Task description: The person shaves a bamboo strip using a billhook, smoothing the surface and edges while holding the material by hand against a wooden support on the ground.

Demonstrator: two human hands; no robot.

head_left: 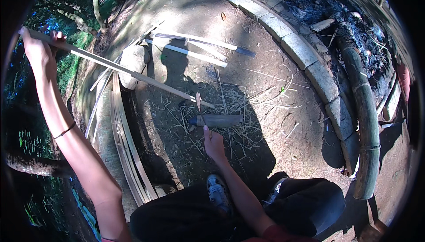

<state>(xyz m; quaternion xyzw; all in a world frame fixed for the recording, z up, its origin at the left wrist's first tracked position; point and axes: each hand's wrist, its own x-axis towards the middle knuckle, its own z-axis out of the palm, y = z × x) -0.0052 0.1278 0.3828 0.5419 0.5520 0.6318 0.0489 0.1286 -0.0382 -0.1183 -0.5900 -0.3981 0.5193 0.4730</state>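
Note:
My left hand (40, 49) is raised at the far left, its fingers closed round the upper end of a long split bamboo strip (133, 74). The strip slants down to the right, and its lower end hangs over the ground in front of me. My right hand (214, 144) grips a thin tool that looks like a knife (198, 102), its narrow blade pointing away from me and crossing the strip near its low end. Just beyond that hand a short grey-brown piece of wood or bamboo (221, 120) with a dark blue end lies among shavings (239, 102).
Bamboo strips (195, 49) lie on the ground ahead; more strips (126, 153) lean along a log at my left, near a pale stone (133, 65). At right, a curved brick border (296, 49) rings an ash pit (358, 29), with a thick bamboo pole (365, 122) across it.

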